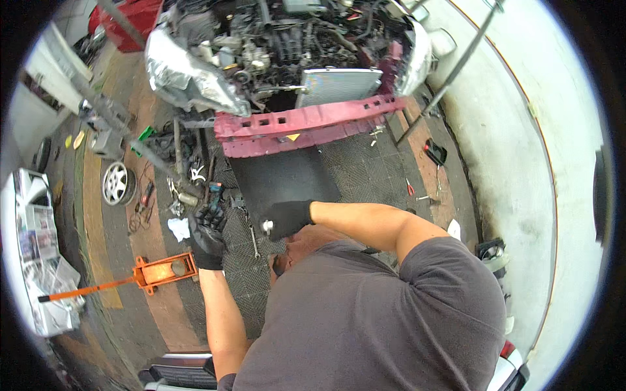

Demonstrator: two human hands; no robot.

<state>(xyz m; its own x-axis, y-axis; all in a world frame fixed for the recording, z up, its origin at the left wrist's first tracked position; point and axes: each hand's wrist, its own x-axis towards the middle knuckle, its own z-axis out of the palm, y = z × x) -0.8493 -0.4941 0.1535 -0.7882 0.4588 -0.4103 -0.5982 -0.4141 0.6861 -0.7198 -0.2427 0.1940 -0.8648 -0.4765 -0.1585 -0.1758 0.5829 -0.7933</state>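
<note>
My right hand (289,219), in a black glove, is bent in front of my chest. Its fingers are closed, and a small silver, round-ended metal piece (267,226) sticks out at their left side; the rest of that piece is hidden. My left hand (207,242), also black-gloved, reaches down at the left beside dark tools on the floor. Just beyond it lies a teal and black tool (216,188). Glove and dark things blend together, so its grip cannot be made out. A long wrench (254,241) rests on the mat between both hands.
Ahead stands a car front with a bare red bumper beam (313,120), a tilted radiator (340,86) and a headlight (189,72). An orange floor jack (160,274) and a wheel rim (119,183) are left. Red-handled pliers (409,187) lie right, near the wall (515,163).
</note>
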